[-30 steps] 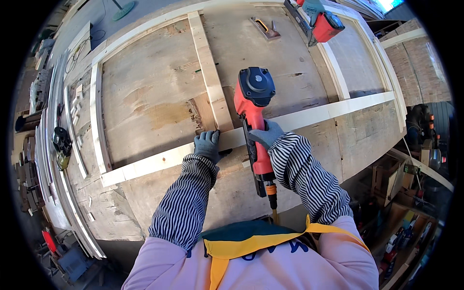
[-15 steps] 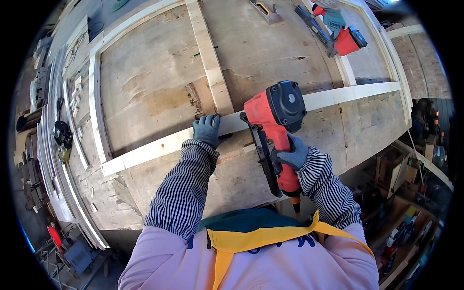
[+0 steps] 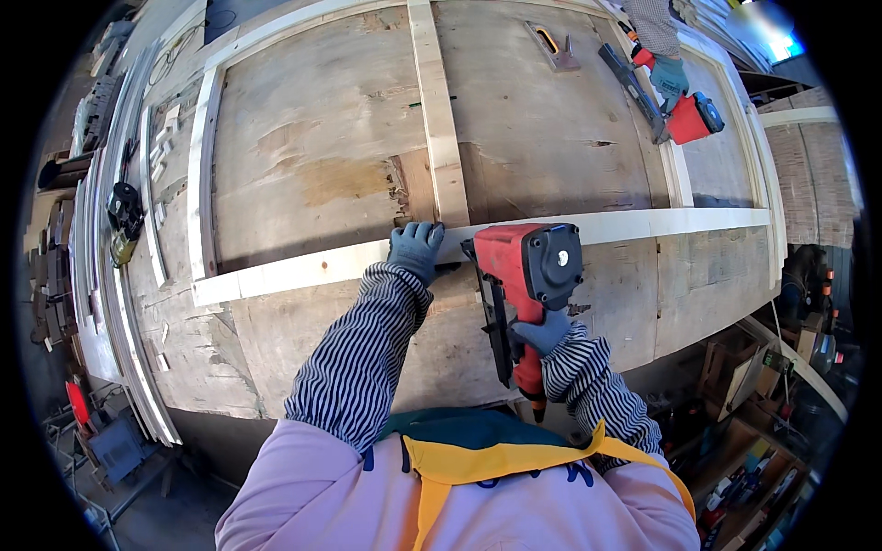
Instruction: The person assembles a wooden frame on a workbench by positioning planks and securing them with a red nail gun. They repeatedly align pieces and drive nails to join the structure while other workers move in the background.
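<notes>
My left hand point(image 3: 416, 252), in a blue-grey glove, is closed over a long pale wooden strip point(image 3: 317, 267) where the end of a wooden crosspiece point(image 3: 435, 119) meets it. In my right hand point(image 3: 544, 332), also gloved, is the handle of a red and black nail gun point(image 3: 511, 264). Its head lies just to the right of my left hand, over the strip. A hose fitting shows at the handle's lower end. Whether the gun's nose touches the wood, I cannot tell.
The wooden frame lies on a worn plywood bench point(image 3: 312, 344). At the far right, a co-worker's gloved hand point(image 3: 672, 81) holds another red nail gun point(image 3: 691, 120). A grey tool with a yellow-edged opening point(image 3: 553, 48) lies inside the frame. Wood offcuts point(image 3: 163, 147) lie at left.
The view has shifted, so the frame sits lower in it. My nail gun has come nearer to me and a little closer to my left hand, which stays on the strip.
</notes>
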Motion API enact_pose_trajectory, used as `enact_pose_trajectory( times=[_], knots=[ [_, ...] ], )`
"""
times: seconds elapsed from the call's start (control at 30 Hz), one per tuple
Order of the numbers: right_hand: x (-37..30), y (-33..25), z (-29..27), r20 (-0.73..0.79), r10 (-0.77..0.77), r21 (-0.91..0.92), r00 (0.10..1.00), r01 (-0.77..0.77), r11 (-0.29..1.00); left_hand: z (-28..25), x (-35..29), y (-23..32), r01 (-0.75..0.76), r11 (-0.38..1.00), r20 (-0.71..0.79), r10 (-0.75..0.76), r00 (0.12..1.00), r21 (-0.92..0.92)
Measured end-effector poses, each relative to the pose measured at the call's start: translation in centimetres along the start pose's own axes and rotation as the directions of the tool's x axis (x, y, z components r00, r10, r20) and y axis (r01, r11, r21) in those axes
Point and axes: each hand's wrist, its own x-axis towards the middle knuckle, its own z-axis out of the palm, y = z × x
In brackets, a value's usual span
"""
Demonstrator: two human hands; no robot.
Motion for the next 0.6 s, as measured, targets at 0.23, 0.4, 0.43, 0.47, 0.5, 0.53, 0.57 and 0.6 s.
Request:
enact_pose_trajectory(
  times=[0.23, 0.4, 0.43, 0.47, 0.5, 0.53, 0.57, 0.6],
  knots=[
    [-0.8, -3.8, 0.9, -0.054, 0.047, -0.215, 0.997, -0.057, 0.975, 0.1, -0.3, -0.4, -0.040, 0.998, -0.035, 0.038, 0.999, -0.042],
    [-1.4, -3.2, 0.5, -0.058, 0.007, -0.224, 0.998, -0.020, 0.974, 0.2, -0.2, -0.5, -0.036, 0.996, 0.001, 0.036, 0.999, -0.087],
    [-1.7, -3.0, 0.6, -0.051, 0.005, -0.243, 0.999, -0.018, 0.970, 0.1, -0.2, -0.5, -0.036, 0.995, 0.004, 0.037, 0.999, -0.089],
    [-1.9, -2.6, 0.8, -0.091, -0.122, -0.347, 0.988, 0.083, 0.934, 0.0, -0.2, -0.4, -0.036, 0.995, 0.008, 0.037, 0.999, -0.092],
    [-2.0, -2.1, 1.2, -0.115, -0.250, -0.450, 0.961, 0.174, 0.876, 0.0, -0.2, -0.5, -0.040, 0.995, -0.008, 0.039, 0.999, -0.092],
    [-2.0, -1.9, 1.4, -0.123, -0.377, -0.551, 0.918, 0.253, 0.796, 0.1, -0.2, -0.6, -0.041, 0.995, -0.003, 0.041, 0.999, -0.096],
    [-2.0, -1.9, 1.4, -0.121, -0.271, -0.469, 0.955, 0.185, 0.863, 0.2, -0.3, -0.7, -0.042, 0.994, 0.002, 0.042, 0.999, -0.099],
    [-1.8, -2.1, 1.4, -0.109, -0.167, -0.384, 0.980, 0.113, 0.916, 0.1, -0.3, -0.9, -0.042, 0.994, 0.005, 0.042, 0.999, -0.099]
  ],
)
